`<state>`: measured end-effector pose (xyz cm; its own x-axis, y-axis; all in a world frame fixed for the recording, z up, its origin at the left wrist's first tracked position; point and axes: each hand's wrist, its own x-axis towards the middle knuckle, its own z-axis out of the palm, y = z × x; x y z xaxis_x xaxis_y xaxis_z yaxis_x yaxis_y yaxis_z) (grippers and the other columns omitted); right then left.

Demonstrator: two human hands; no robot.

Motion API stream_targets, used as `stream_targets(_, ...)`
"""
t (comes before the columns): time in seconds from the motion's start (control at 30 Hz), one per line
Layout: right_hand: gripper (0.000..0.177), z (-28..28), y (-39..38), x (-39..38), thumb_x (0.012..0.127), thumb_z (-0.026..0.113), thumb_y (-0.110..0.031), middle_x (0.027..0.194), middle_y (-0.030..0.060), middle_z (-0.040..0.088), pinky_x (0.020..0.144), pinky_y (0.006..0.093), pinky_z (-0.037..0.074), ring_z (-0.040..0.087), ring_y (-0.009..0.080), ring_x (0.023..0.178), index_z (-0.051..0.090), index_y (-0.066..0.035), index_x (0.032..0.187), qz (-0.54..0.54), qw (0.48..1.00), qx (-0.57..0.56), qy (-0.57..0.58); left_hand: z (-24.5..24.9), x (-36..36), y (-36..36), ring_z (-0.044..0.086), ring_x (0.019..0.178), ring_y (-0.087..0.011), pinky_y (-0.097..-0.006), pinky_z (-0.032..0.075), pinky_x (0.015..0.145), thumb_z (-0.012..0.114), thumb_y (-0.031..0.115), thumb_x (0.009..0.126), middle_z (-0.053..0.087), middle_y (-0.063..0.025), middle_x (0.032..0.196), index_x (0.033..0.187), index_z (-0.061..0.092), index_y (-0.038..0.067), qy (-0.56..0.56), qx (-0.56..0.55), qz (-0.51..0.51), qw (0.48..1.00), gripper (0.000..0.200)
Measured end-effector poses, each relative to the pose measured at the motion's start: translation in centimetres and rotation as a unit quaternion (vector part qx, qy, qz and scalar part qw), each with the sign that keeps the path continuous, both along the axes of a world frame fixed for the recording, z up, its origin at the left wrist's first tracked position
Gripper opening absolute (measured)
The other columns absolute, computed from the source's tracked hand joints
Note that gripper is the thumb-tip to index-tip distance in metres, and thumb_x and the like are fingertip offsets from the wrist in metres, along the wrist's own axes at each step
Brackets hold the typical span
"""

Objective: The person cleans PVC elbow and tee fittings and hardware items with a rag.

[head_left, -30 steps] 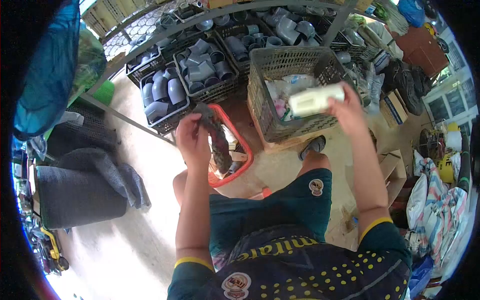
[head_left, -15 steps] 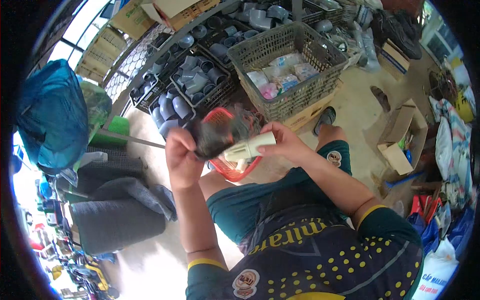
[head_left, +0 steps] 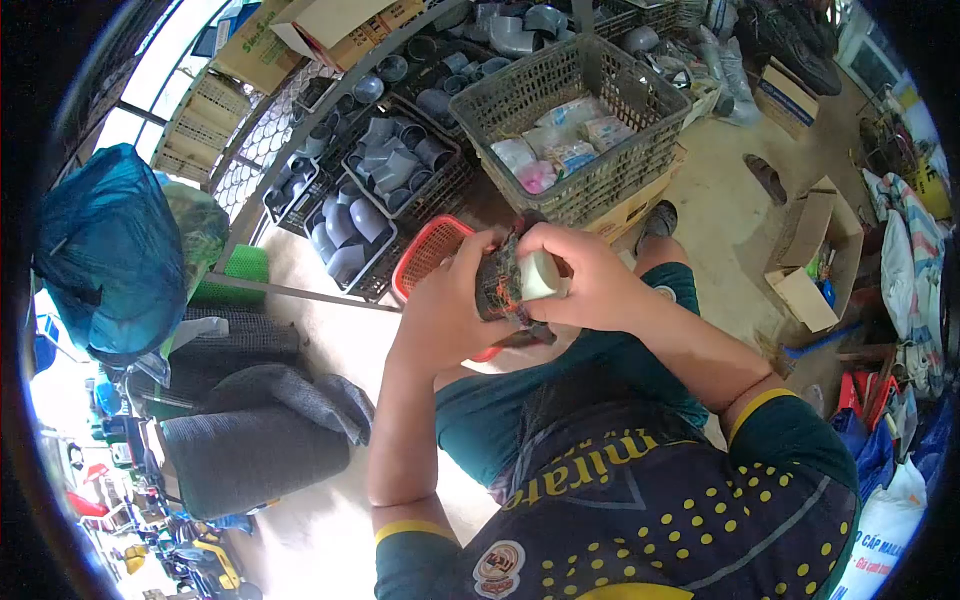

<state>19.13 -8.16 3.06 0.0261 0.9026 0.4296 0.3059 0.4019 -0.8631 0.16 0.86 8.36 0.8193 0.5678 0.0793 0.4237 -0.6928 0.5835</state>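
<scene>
In front of my lap both hands are closed around one bundle. A dark mesh piece with orange-red marks (head_left: 497, 287) is wrapped about a cream plastic tube (head_left: 539, 275), whose rounded end sticks out to the right. My left hand (head_left: 448, 305) grips the mesh from the left, thumb on top. Fingers of my right hand (head_left: 592, 277) curl over the tube and the mesh edge. Most of the tube is hidden inside the mesh and behind the fingers. Just beyond my left hand stands a red plastic basket (head_left: 428, 250), its contents largely covered by my hands.
Ahead stands a large dark crate (head_left: 600, 180) with plastic packets inside. Left of it, black crates hold grey pipe fittings (head_left: 390, 160). A roll of dark netting (head_left: 260, 455) lies at left. On the right are an open cardboard box (head_left: 815, 260) and a sandal (head_left: 764, 178).
The dark mesh, held loose beside the slotted cream tube before, now surrounds most of it. My hands have come together, the left moving right and down.
</scene>
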Motion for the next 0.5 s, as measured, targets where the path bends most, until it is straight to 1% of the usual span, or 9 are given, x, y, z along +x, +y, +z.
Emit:
stream_targets(0.07,0.05,1.1,-0.2,0.4,0.066,0.084,-0.006,0.11,0.0099,0.058,0.087,0.0343,0.048,0.06,0.0246,0.103,0.06,-0.005,0.11,-0.012,0.993,0.07,-0.091,-0.5,0.0,0.7,0.064,0.106,-0.0381,-0.0426,0.051,0.09,0.085,0.027,0.063,0.066,-0.0209,0.113,0.134,0.049,0.002,0.011,-0.019,-0.026,0.999,0.083)
stream_targets(0.1,0.05,1.3,-0.1,0.7,0.067,0.085,-0.008,0.112,0.0107,0.057,0.088,0.0355,0.048,0.06,0.0269,0.104,0.061,-0.005,0.111,0.019,0.992,0.072,-0.098,-0.8,-0.1,1.1,0.065,0.105,-0.0368,-0.0414,0.051,0.09,0.084,0.027,0.063,0.066,-0.0206,0.111,0.132,0.05,0.0,0.017,-0.03,-0.038,0.999,0.082)
stream_targets(0.17,0.051,1.7,0.0,1.5,0.067,0.087,-0.012,0.116,0.0122,0.057,0.09,0.0379,0.048,0.058,0.0316,0.106,0.064,-0.006,0.113,0.081,0.987,0.076,-0.114,-1.4,-0.5,2.0,0.066,0.103,-0.0308,-0.0385,0.051,0.09,0.086,0.023,0.062,0.068,-0.0169,0.109,0.132,0.05,-0.002,0.031,-0.167,-0.096,0.981,0.082)
stream_targets(0.27,0.053,3.2,-0.5,2.4,0.069,0.087,-0.015,0.113,0.0109,0.06,0.092,0.0382,0.048,0.06,0.0297,0.105,0.064,-0.007,0.116,0.134,0.981,0.074,-0.116,-4.0,-1.3,3.2,0.065,0.104,-0.0222,-0.0344,0.049,0.093,0.088,0.015,0.059,0.068,-0.011,0.111,0.132,0.051,-0.003,0.018,-0.403,-0.138,0.905,0.084)
stream_targets(0.3,0.054,3.6,-0.5,2.7,0.069,0.087,-0.016,0.111,0.0109,0.06,0.092,0.038,0.048,0.061,0.0292,0.104,0.064,-0.007,0.117,0.15,0.979,0.076,-0.112,-4.1,-1.3,3.1,0.064,0.105,-0.0195,-0.0331,0.049,0.095,0.088,0.012,0.058,0.067,-0.0089,0.112,0.133,0.051,-0.003,0.007,-0.482,-0.141,0.865,0.085)
stream_targets(0.33,0.053,4.0,-0.4,3.0,0.068,0.088,-0.017,0.111,0.0107,0.061,0.091,0.0378,0.049,0.061,0.0281,0.103,0.064,-0.007,0.115,0.161,0.978,0.081,-0.105,-3.6,-1.1,1.9,0.061,0.111,-0.0198,-0.0338,0.045,0.1,0.089,0.004,0.053,0.064,-0.0075,0.118,0.135,0.05,-0.001,-0.037,-0.593,-0.079,0.801,0.092)
stream_targets(0.4,0.051,4.8,0.0,3.4,0.068,0.089,-0.018,0.11,0.0105,0.063,0.089,0.0374,0.05,0.063,0.0258,0.103,0.064,-0.006,0.11,0.181,0.975,0.092,-0.093,-5.4,-1.1,1.2,0.058,0.115,-0.02,-0.0344,0.043,0.103,0.089,0.003,0.051,0.062,-0.0075,0.123,0.137,0.047,0.0,-0.07,-0.598,-0.083,0.794,0.095)
stream_targets(0.43,0.049,3.8,0.8,3.0,0.067,0.089,-0.018,0.109,0.0106,0.063,0.089,0.038,0.05,0.063,0.0244,0.102,0.063,-0.006,0.107,0.249,0.964,0.09,0.023,-6.2,-0.9,1.0,0.057,0.118,-0.02,-0.0348,0.042,0.104,0.089,0.003,0.051,0.06,-0.0075,0.125,0.138,0.046,0.0,-0.086,-0.601,-0.085,0.79,0.097)
stream_targets(0.5,0.045,1.0,3.2,1.7,0.067,0.089,-0.019,0.107,0.0108,0.065,0.09,0.0392,0.05,0.063,0.0215,0.102,0.061,-0.005,0.1,0.37,0.891,0.084,0.25,-7.3,0.5,0.8,0.052,0.124,-0.0214,-0.0364,0.04,0.106,0.09,0.006,0.052,0.056,-0.0073,0.13,0.14,0.042,0.002,-0.134,-0.51,-0.147,0.837,0.101)
